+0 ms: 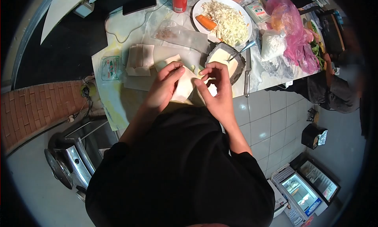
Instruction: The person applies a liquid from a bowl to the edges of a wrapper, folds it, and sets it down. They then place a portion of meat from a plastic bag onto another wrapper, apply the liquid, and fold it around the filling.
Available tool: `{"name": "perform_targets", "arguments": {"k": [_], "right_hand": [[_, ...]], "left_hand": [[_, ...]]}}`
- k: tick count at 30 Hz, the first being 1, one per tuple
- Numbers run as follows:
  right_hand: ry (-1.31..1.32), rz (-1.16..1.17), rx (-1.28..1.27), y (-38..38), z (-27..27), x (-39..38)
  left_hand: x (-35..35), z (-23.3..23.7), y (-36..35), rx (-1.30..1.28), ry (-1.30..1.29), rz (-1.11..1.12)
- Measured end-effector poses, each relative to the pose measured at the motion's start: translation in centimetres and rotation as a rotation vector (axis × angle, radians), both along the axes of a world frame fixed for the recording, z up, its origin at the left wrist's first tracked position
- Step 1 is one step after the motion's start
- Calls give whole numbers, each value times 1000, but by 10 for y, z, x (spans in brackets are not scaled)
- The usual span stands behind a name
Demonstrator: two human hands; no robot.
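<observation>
As left fingers (pixel 178 73) hold it, the sheet (pixel 184 86) points lengthwise — toward the torso (pixel 181 160).

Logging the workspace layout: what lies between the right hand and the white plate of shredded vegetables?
In the head view, the dark bowl of pale mixture lies between the right hand and white plate.

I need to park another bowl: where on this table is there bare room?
The table's near left corner, between the green-printed packet and the left forearm, is bare. A narrow strip lies free between packet and stacked sheets. The right side is crowded: bowl, knife, plate, white bag.
</observation>
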State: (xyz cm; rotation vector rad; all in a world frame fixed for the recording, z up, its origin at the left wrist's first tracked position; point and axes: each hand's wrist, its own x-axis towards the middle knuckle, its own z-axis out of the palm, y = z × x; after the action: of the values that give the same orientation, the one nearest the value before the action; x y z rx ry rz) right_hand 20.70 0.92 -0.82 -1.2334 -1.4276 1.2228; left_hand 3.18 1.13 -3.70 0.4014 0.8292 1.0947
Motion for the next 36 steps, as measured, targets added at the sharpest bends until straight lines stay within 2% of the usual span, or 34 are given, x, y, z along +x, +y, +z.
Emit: {"name": "perform_targets", "arguments": {"k": [5,13,21,28,31,34,36], "right_hand": [[42,49,-33,8,0,-10],[311,57,-211,25,-2,-10],[426,67,-279,60,-2,-11],[413,50,-278,64,10,-11],[185,53,-99,49,6,-9],[129,53,-32,30,8,-12],[79,56,-12,21,13,-15]], "left_hand": [[-2,-4,-1,28,-21,-28],[1,2,-4,-44,-96,-11],[-1,10,10,-19,-168,-109],[2,11,10,47,-152,-80],[5,15,7,96,-171,-37],[9,19,7,45,-163,76],[9,8,6,141,-212,80]]}}
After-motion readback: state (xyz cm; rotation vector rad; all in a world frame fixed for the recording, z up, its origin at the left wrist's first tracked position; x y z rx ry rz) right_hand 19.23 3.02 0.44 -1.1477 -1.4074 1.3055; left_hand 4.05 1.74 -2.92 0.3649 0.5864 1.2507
